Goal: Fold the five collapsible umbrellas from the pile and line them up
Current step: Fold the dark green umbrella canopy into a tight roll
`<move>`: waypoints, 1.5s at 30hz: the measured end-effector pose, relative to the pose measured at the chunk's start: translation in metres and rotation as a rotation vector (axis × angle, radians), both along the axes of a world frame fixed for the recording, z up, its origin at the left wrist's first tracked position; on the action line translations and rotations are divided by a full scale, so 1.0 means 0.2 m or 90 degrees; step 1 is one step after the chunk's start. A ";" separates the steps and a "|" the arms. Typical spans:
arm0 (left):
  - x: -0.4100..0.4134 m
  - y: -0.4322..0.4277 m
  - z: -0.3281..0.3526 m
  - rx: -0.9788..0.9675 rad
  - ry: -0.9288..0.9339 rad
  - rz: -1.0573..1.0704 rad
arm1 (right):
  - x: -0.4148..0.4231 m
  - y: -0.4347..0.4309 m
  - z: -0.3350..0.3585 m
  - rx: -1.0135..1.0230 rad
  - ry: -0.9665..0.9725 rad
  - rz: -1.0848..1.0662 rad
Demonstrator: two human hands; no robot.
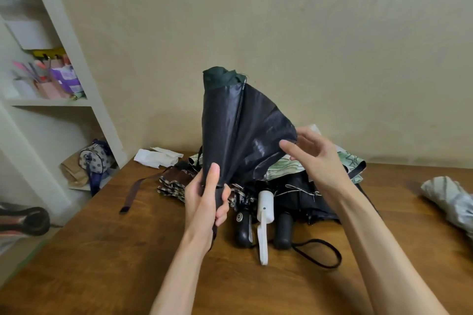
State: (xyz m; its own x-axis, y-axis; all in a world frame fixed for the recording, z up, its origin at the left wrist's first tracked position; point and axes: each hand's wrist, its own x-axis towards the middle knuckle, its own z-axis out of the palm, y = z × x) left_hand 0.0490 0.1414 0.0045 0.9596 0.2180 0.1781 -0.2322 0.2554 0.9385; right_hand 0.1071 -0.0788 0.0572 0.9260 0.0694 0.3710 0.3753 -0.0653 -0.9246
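A black umbrella [238,130], its canopy loose and half gathered, stands upright over the middle of the table [128,250]. The left hand [204,202] grips its handle, and the right hand [314,158] touches its flared right edge with nearly straight fingers. The table runs wide to the near and left edges; the pile [302,186] lies just behind, with a grey folded umbrella [450,202] at the right edge.

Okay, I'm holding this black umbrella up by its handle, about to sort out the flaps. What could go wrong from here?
The canopy of the black umbrella hangs loose and uneven, and your right hand is at only one flap; twisting now would probably bunch the folds. Your left hand holds it close to the pile, so loose fabric might snag on the white handle or black strap loop below.
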 end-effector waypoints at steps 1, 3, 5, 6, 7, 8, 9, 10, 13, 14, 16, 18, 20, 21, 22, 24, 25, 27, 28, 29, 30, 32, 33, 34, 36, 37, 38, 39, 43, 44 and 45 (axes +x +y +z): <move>0.00 0.00 0.00 0.004 0.002 0.003 | 0.01 -0.01 0.00 -0.027 -0.006 -0.016; 0.01 0.01 0.00 0.012 0.007 0.011 | 0.03 -0.03 0.00 -0.074 -0.013 -0.059; 0.02 0.02 0.00 0.019 0.015 0.031 | 0.02 -0.07 0.03 -0.076 -0.029 -0.068; 0.02 0.03 0.00 0.021 0.022 0.045 | 0.02 -0.10 0.04 -0.060 -0.037 -0.047; 0.03 0.03 0.00 0.021 0.028 0.058 | 0.01 -0.14 0.06 -0.038 -0.038 -0.012; 0.03 0.03 0.00 0.019 0.033 0.067 | -0.01 -0.18 0.08 -0.028 -0.038 0.028; 0.03 0.03 -0.01 0.017 0.035 0.071 | -0.02 -0.21 0.09 -0.034 -0.034 0.065; 0.04 0.03 -0.01 0.019 0.036 0.072 | -0.03 -0.23 0.09 -0.058 -0.027 0.094; 0.04 0.02 -0.01 0.028 0.040 0.072 | -0.05 -0.21 0.10 -0.084 0.004 0.122; 0.04 0.02 -0.01 0.025 0.041 0.071 | -0.06 -0.20 0.11 -0.078 0.021 0.116; 0.03 0.01 -0.01 0.014 0.040 0.072 | -0.07 -0.16 0.12 -0.116 0.040 0.081; 0.03 0.01 -0.01 0.003 0.035 0.073 | -0.06 -0.13 0.11 -0.195 0.046 0.053; 0.03 0.02 -0.02 -0.001 0.031 0.076 | -0.05 -0.11 0.09 -0.213 0.053 0.032; 0.03 0.02 -0.02 -0.001 0.030 0.079 | -0.04 -0.11 0.08 -0.183 0.057 0.027; 0.03 0.03 -0.02 0.001 0.030 0.084 | -0.03 -0.11 0.07 -0.142 0.061 0.029; 0.04 0.03 -0.02 0.019 0.025 0.099 | -0.02 -0.15 0.08 -0.058 0.065 0.037; 0.04 0.03 -0.02 0.031 0.022 0.106 | -0.02 -0.17 0.09 -0.021 0.055 0.049; 0.04 0.03 -0.02 0.054 0.016 0.115 | -0.02 -0.17 0.10 0.052 0.037 0.078; 0.04 0.02 -0.02 0.064 0.013 0.118 | -0.03 -0.16 0.10 0.091 0.039 0.089; 0.04 0.01 -0.02 0.071 0.011 0.122 | -0.03 -0.15 0.10 0.136 0.052 0.098; 0.04 0.00 -0.02 0.079 0.007 0.128 | -0.03 -0.13 0.09 0.181 0.064 0.117; 0.04 -0.02 -0.03 0.095 0.004 0.146 | -0.03 -0.09 0.09 0.262 0.088 0.159; 0.04 -0.03 -0.03 0.095 0.007 0.155 | -0.03 -0.07 0.09 0.291 0.101 0.170; 0.04 -0.03 -0.03 0.084 0.012 0.163 | -0.04 -0.05 0.09 0.314 0.114 0.176; 0.04 -0.05 -0.03 0.041 0.024 0.173 | -0.03 0.00 0.08 0.331 0.131 0.152; 0.04 -0.06 -0.03 0.022 0.029 0.178 | -0.03 0.01 0.07 0.313 0.137 0.128; 0.04 -0.06 -0.03 0.005 0.032 0.185 | -0.02 0.02 0.06 0.275 0.141 0.099; 0.04 -0.06 -0.03 -0.010 0.033 0.196 | -0.02 0.02 0.05 0.221 0.138 0.070; 0.03 -0.05 -0.02 -0.038 0.028 0.229 | -0.05 0.05 0.00 -0.028 -0.025 0.031; 0.03 -0.04 -0.02 -0.042 0.025 0.235 | -0.04 0.07 -0.02 -0.085 -0.086 0.023; 0.03 -0.04 -0.01 -0.045 0.023 0.239 | -0.03 0.09 -0.04 -0.145 -0.139 0.010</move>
